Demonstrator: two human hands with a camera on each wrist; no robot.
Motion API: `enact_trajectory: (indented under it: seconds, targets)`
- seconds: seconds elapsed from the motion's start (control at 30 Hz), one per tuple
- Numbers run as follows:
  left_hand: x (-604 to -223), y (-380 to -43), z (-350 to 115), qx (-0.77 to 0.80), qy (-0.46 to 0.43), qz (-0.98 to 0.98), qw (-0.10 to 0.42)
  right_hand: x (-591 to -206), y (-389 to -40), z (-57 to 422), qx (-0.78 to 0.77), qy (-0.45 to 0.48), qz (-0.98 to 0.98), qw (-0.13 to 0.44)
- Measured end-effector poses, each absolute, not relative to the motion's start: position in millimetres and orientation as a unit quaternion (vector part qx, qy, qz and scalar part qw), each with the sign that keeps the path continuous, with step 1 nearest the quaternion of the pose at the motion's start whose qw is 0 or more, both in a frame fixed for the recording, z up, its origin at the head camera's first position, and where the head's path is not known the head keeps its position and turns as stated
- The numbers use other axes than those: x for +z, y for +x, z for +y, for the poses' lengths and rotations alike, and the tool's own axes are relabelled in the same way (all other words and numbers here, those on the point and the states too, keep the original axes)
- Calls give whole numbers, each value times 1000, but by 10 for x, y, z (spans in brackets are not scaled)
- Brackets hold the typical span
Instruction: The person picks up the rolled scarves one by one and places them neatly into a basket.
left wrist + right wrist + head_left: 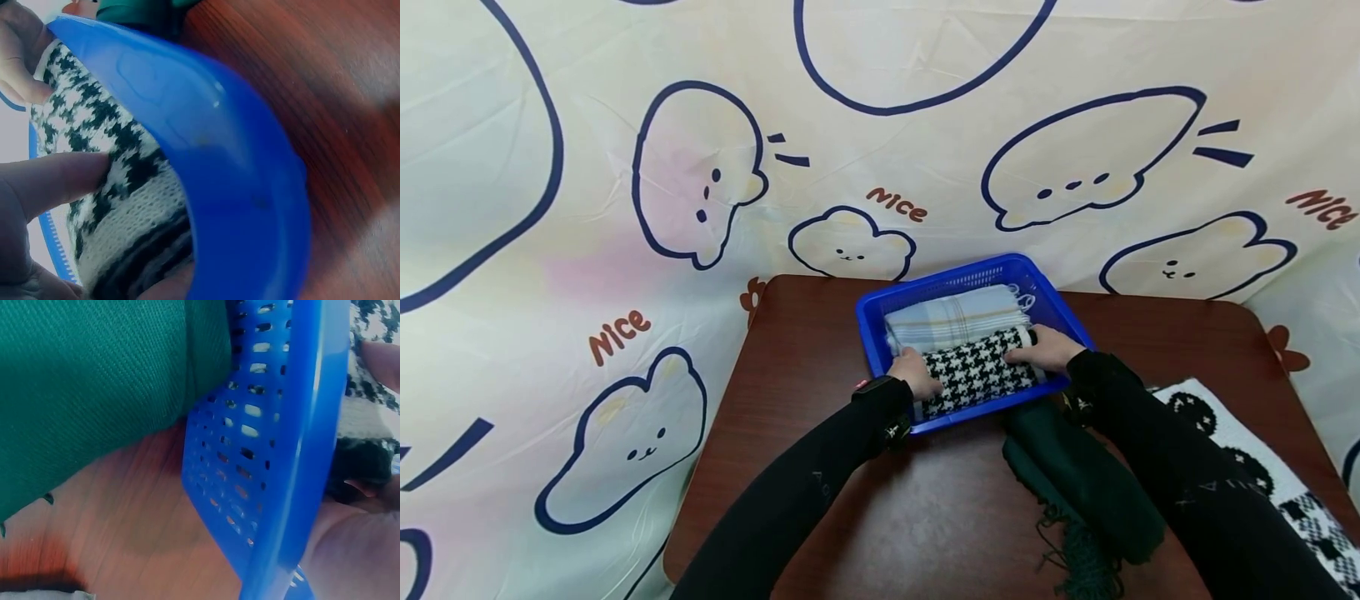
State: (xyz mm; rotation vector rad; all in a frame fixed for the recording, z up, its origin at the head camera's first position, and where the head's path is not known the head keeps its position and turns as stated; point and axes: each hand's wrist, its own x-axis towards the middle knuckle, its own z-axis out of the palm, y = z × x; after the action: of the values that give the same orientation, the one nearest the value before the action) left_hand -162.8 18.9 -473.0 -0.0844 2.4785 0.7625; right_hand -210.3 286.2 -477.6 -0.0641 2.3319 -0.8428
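- Nearest: two black sleeves (pixel 801 487) reach forward over the brown table (pixel 805 358).
- Under the right forearm: a dark green fringed cloth (pixel 1082 467), folded into a long bundle, its far end close against the basket's near side. Contact with the basket: cannot tell.
- Further right, partly covered by the right sleeve: a white cloth with black motifs (pixel 1232 429), on the table, outside the basket.
- Left hand (pixel 914 373): pinches the left end of the houndstooth cloth, thumb on top, a fingertip showing below the folded edge in the left wrist view.
- Right hand (pixel 1049 348): grips the other end, thumb on the upper face, fingers at the dark edge.
- Houndstooth cloth (pixel 973 375): folded into a flat oblong, inside the near half of the blue basket (pixel 1048 300), along its near wall. Whether its weight rests on the basket floor: cannot tell.
- Beyond it: a pale blue cloth (pixel 958 317), folded, fringe at its right end, in the basket's far half.
- Step in hand (judgement): seating the houndstooth bundle beside the pale blue one.
- Next move (judgement): calls for squaring both ends within the walls, then loosening both grips evenly so the fold does not spring open. The green bundle is the nearest cloth outside.
- Farthest: a patterned backdrop (pixel 940 167) behind the table.
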Motion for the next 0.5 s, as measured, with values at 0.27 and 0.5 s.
enact_trajectory:
  seconds: [0.27, 0.5]
  targets:
    - [-4778, -1649, 242, 263, -44, 926, 266, -4839, -2123, 2880, -296, -39, 900, 318]
    - [-4749, -1648, 191, 274, -32, 922, 273, -4822, -2134, 2932, -286, -55, 903, 316]
